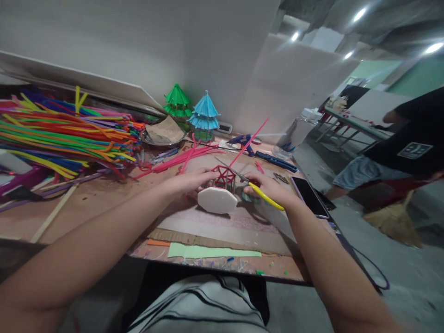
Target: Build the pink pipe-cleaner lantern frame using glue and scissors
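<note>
Tilted above the work board is a small red openwork frame [224,175] with a white many-sided base [217,200] turned toward me. My left hand [198,181] grips it from the left side, its fingers partly hidden behind the base. A long pink pipe cleaner [250,141] rises from the frame up to the right. My right hand [265,185] is closed around scissors [267,196] with yellow handles, held close to the frame's right side. Their blades point left across the top of the frame; whether they touch it I cannot tell.
Colourful pipe cleaners [69,134] lie heaped at the left. Green [177,102] and blue [204,113] tiered paper towers stand behind. A glue gun [244,142], a bottle [301,129] and a phone [310,197] are to the right. Beyond the table is another person [402,134].
</note>
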Tool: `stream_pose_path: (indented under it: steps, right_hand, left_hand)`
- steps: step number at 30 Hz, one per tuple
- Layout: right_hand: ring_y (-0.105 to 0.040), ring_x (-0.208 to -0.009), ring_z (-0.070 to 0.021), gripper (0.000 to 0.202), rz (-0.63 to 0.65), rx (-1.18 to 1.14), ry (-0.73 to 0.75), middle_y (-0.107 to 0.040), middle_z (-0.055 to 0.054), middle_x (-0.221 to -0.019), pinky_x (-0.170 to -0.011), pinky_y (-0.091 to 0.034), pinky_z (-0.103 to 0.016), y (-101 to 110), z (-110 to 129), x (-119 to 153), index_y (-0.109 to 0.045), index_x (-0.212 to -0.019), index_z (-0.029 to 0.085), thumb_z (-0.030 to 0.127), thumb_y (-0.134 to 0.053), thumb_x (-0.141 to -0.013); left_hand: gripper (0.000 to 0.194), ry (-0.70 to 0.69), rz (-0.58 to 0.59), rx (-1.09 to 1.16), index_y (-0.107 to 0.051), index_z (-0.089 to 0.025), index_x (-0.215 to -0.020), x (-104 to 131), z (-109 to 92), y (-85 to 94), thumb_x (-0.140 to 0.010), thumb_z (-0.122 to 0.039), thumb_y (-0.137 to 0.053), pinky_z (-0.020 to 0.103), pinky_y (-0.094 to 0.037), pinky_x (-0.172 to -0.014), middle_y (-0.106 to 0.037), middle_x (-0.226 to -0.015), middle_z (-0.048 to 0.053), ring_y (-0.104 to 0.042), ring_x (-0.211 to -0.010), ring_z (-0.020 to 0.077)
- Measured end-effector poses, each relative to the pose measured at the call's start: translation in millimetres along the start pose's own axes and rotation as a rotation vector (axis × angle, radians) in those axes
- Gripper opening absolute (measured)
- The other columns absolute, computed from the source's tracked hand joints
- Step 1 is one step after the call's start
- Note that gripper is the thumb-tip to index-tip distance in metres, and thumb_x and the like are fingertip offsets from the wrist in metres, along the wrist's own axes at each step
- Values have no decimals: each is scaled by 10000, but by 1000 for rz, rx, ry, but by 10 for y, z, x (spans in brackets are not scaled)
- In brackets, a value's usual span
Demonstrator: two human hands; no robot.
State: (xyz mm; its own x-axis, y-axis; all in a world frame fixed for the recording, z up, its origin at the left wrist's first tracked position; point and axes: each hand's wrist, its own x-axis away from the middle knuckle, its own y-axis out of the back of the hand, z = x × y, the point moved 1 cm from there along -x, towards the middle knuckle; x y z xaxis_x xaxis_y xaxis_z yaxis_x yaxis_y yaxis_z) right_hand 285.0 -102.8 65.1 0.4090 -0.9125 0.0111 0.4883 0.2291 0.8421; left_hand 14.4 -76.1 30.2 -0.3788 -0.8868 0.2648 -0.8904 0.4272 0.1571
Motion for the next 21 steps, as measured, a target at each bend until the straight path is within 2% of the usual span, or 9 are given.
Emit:
stream_pose_path:
  steps: [5,8,10,13,18,21]
  right_hand:
    - [-627,-825,-223,394,-33,-27,-52,-696,-26,-915,-751,-484,-333,-37,-17,-20,-710,-1101,205,477,-717,-816]
    - [-645,-856,-234,309,-55,-63,-46,-717,-34,-920,-773,-494,-338,-61,3,-35,-716,-1033,212,430,-719,-814]
    - [-656,-869,-239,278,-83,-73,-43,-730,-43,-935,-786,-498,-344,-81,15,-45,-721,-1009,216,423,-707,-825]
    - [-664,-868,-246,348,-148,-65,-71,-741,-55,-956,-775,-502,-345,-129,-2,-67,-726,-1054,206,463,-719,-819]
    - [-660,-838,-231,410,-250,-51,-98,-738,-51,-938,-727,-490,-310,-226,-93,-117,-720,-1096,183,493,-720,-828]
    - [-647,-824,-225,419,-301,-38,-116,-732,-51,-933,-722,-471,-309,-259,-122,-129,-707,-1128,181,492,-706,-848]
  left_hand:
    - [610,122,12,23,-674,-292,-1254,40,-62,-5,-772,-660,-736,265,-394,-440,-749,-957,63,-657,-582,208]
    - [570,104,37,79,-670,-279,-1224,36,-42,-5,-777,-625,-747,247,-411,-443,-747,-993,63,-656,-607,186]
    - [601,96,45,93,-642,-283,-1271,21,-23,2,-772,-593,-770,237,-409,-440,-750,-1007,65,-653,-606,175]
    - [710,95,23,81,-558,-291,-1388,0,-9,13,-777,-575,-782,230,-411,-451,-757,-1024,68,-657,-610,171]
    - [752,44,-13,34,-624,-265,-1314,13,-15,31,-758,-766,-702,230,-400,-465,-755,-1058,76,-669,-649,181]
    - [927,-22,-97,-101,-561,-232,-1431,40,-7,54,-737,-840,-654,262,-437,-496,-771,-1041,115,-697,-675,227]
